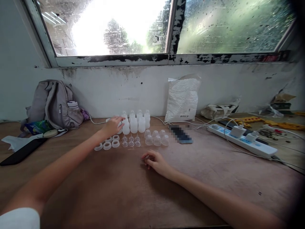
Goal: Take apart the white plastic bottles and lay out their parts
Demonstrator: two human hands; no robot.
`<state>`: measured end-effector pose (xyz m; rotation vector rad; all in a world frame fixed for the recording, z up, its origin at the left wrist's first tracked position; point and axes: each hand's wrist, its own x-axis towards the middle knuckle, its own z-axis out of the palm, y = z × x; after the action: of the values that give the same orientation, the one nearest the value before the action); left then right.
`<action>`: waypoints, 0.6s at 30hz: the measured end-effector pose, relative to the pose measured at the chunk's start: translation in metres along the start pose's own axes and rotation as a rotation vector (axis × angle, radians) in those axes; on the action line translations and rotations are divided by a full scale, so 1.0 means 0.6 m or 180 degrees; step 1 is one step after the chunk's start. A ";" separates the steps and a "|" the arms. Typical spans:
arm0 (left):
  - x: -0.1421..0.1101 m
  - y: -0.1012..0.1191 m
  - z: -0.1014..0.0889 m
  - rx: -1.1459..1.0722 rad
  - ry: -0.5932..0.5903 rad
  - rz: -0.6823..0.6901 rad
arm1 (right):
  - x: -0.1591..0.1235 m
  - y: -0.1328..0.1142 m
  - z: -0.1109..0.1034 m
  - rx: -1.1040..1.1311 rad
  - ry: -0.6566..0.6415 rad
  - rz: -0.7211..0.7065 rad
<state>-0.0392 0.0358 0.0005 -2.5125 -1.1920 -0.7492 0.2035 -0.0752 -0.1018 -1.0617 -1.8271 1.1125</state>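
My left hand [112, 128] reaches to the left end of a cluster of translucent white baby bottles [133, 125], its fingers closed around a bottle [120, 128] that it mostly hides. Several bottles at the back wear clear caps. In front of the cluster lie white screw rings [107, 145], clear teats [131, 142] and clear dome caps [156, 140], each kind grouped in rows. My right hand [156, 162] rests near the table just in front of the dome caps. Its fingers are loosely bent and apart, with nothing visible in them.
A grey backpack [53, 101] leans at the left wall, near a black flat object [25, 152]. Behind stands a white padded bag [183, 100]; a phone [181, 134] lies before it. At right are a power strip [243, 140] with cables and yellow pieces [283, 124].
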 end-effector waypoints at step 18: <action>-0.191 0.016 0.050 0.0295 0.0128 -0.0219 | 0.111 -0.047 0.081 -0.3103 -0.0029 -0.1010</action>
<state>-0.0824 -0.0306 -0.0883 -2.3814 -1.2751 -0.7398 0.1275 -0.0380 -0.0821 -1.1854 -2.4903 -0.0234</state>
